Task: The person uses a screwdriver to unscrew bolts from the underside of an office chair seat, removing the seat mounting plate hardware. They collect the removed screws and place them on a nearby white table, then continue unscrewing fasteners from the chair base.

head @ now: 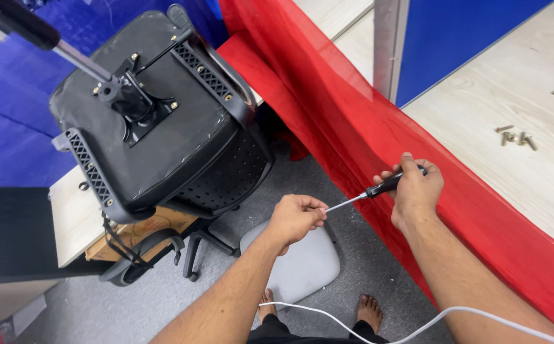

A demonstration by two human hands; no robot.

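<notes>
Right hand: fist wrapped round the black handle of a screwdriver, thumb on top, held over the red cloth.
Left hand: fingers drawn together, pinching at the tip of the thin metal shaft; whether a screw sits there I cannot tell — it is too small.
Screwdriver: slim, black grip, bright steel shaft, pointing from one hand towards the other, in mid-air above the grey floor, just beside the edge of the cloth.
Doing it well: a judgement — keep the shaft level and the handle steady, let the pinching fingers do the fine alignment at the tip, and hold both wrists close so nothing slips off.
Chair: black office chair turned over on a pale wooden surface, seat underside up, metal plate and gas post showing (brass-coloured bolts at the corners).
Loose screws: a few lying on the light wooden surface to the right, well apart from both hands.
Below: a grey seat pad, bare feet, a white cable.
</notes>
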